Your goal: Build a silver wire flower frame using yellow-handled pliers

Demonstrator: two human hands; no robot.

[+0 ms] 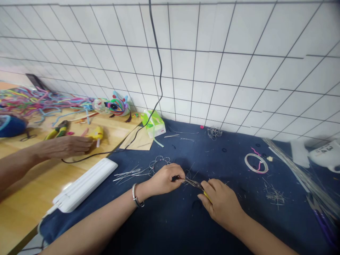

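My right hand (223, 203) is wrapped round the yellow handles of a pair of pliers (195, 183). The metal jaws point left and reach the fingertips of my left hand (167, 178), which wears a silver bangle at its wrist. Thumb and fingers of that hand are pinched together; a small dark thing shows between them, too small to name. Fine wires (195, 173) stick out around the jaws, and I cannot tell whether they are held. Just left of my left hand, bent loops of silver wire (158, 163) and straight wire pieces (129, 174) lie on the dark blue cloth (159, 226).
On the left, another person's hand (69, 147) is by a yellow glue gun (97, 134) on a wooden table. A white power strip (86, 184) lies along the cloth's left edge. A black cable (160, 71) hangs down the tiled wall. At right lie a ring-shaped spool (247, 163) and long wires (297, 166).
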